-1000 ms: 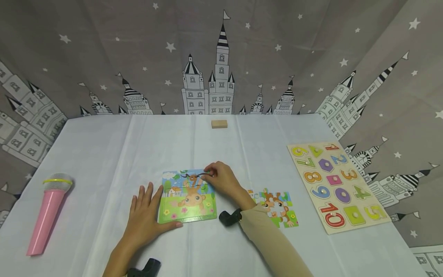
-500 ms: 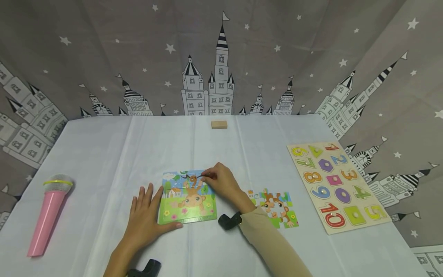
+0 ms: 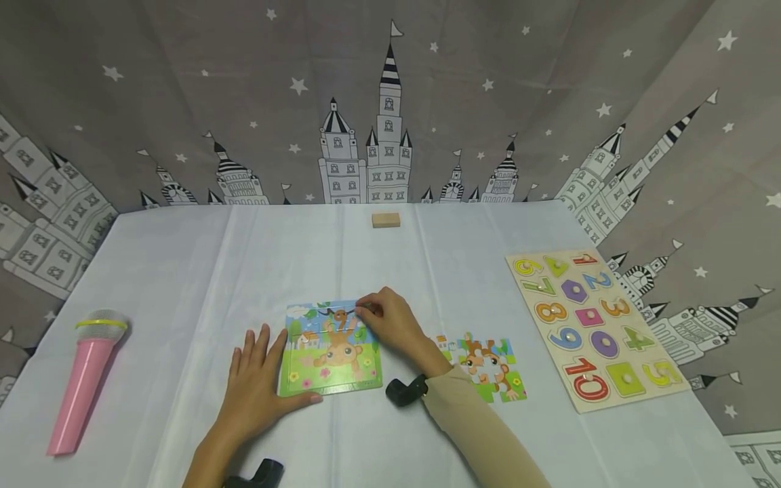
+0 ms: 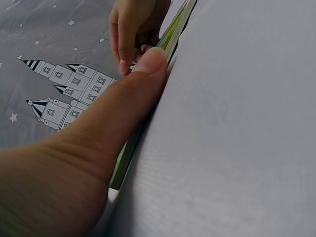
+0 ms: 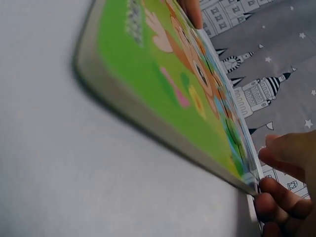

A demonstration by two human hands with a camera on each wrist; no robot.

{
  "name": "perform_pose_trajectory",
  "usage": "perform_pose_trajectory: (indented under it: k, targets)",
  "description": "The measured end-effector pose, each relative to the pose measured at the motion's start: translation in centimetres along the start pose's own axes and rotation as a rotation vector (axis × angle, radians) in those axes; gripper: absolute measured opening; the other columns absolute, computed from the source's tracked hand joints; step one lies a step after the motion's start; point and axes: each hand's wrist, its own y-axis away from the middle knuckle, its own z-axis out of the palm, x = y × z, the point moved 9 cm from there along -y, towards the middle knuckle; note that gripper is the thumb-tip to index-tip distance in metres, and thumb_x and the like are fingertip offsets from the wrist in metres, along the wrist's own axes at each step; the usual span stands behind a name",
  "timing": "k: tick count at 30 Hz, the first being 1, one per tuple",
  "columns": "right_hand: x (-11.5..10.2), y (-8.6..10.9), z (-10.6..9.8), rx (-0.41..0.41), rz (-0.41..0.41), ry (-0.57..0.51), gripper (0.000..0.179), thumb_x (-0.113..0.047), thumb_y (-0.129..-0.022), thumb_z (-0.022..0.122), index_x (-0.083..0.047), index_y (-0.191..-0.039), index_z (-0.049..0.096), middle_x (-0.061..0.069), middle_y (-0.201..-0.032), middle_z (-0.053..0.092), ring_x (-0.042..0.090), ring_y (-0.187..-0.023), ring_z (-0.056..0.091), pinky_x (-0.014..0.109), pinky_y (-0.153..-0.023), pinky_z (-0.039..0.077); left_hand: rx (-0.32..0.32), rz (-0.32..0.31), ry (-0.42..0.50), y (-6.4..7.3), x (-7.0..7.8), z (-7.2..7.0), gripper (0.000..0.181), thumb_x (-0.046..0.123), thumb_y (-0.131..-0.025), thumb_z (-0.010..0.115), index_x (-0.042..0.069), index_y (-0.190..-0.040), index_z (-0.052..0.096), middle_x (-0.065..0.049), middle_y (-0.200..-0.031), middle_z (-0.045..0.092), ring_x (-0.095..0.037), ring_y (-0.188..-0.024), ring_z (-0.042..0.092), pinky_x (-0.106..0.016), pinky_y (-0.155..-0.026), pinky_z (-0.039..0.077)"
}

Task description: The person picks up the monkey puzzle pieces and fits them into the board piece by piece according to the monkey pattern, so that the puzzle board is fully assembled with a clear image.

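Note:
A jigsaw puzzle board with a monkey on green and blue lies flat before me. My left hand rests spread at its left side, index fingertip by the left edge and thumb along the near edge. In the left wrist view the thumb presses the board's side. My right hand is at the board's top right corner, thumb and index finger pinching a puzzle piece that they mostly hide. The right wrist view shows fingertips right at the corner of the board.
Several joined monkey puzzle pieces lie right of the board, partly behind the right forearm. A wooden number board stands farther right. A pink toy microphone lies at the left, and a small wooden block near the back edge.
My right hand's fingers have closed in and shifted slightly at the board's top right corner, covering more of the piece there. The left hand has stayed in place.

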Motion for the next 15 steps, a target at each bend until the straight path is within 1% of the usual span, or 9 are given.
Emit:
perform_pose_trajectory:
  k: [4,7,11,15]
  targets:
    - [0.5,0.2,-0.2,-0.013,0.006,-0.077,0.022,-0.028,-0.088,0.058,-0.013,-0.102,0.067,-0.001,-0.079,0.056,0.007,-0.068,0.048,0.016,-0.060,0.041,-0.003,-0.002,-0.012,0.0,0.0,0.0,0.114,0.068,-0.059,0.068,0.007,-0.144,0.022,-0.027,-0.149,0.009,-0.043,-0.139,-0.002,-0.057,-0.111,-0.002]
    - [0.9,0.4,-0.6,-0.031,0.025,-0.134,0.023,-0.027,-0.088,0.058,-0.013,-0.104,0.066,0.000,-0.083,0.060,0.007,-0.072,0.053,0.017,-0.064,0.045,0.008,0.005,-0.018,0.1,0.0,-0.1,0.114,0.067,-0.058,0.068,0.006,-0.143,0.023,-0.028,-0.149,0.011,-0.044,-0.139,-0.001,-0.057,-0.111,-0.001]
    - [1.1,0.8,-1.7,-0.053,0.040,-0.155,0.023,-0.025,-0.089,0.057,-0.012,-0.106,0.065,0.001,-0.089,0.063,0.008,-0.077,0.056,0.019,-0.069,0.047,0.026,0.016,-0.013,0.1,0.2,-0.2,0.113,0.066,-0.058,0.070,0.005,-0.142,0.025,-0.029,-0.148,0.013,-0.044,-0.138,0.001,-0.057,-0.111,0.000]
    - [1.4,1.4,-3.1,-0.080,0.045,-0.173,0.025,-0.026,-0.090,0.056,-0.012,-0.109,0.063,0.002,-0.089,0.065,0.010,-0.075,0.059,0.021,-0.068,0.049,0.028,0.019,-0.011,0.0,0.2,0.0,0.114,0.066,-0.058,0.070,0.005,-0.142,0.025,-0.028,-0.148,0.012,-0.043,-0.139,0.000,-0.057,-0.111,-0.002]
